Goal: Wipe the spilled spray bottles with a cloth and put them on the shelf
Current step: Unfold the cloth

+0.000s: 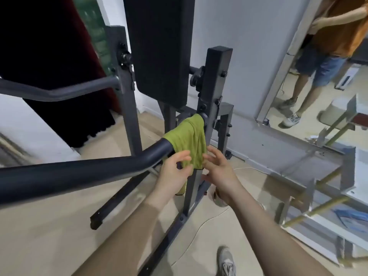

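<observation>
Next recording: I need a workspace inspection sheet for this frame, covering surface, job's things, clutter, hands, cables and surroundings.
Surface: beige floor; no table in view.
Job's things: green cloth draped over the padded bar of a black exercise frame; spray bottles nothing seen.
Clutter: metal frame parts at the right.
Hands: left hand has its fingers curled at the cloth's lower edge, grip unclear; right hand is open, fingers spread beside the cloth.
Cables: thin white cable on the floor.
Surroundings: white wall; mirror reflecting a standing person.
</observation>
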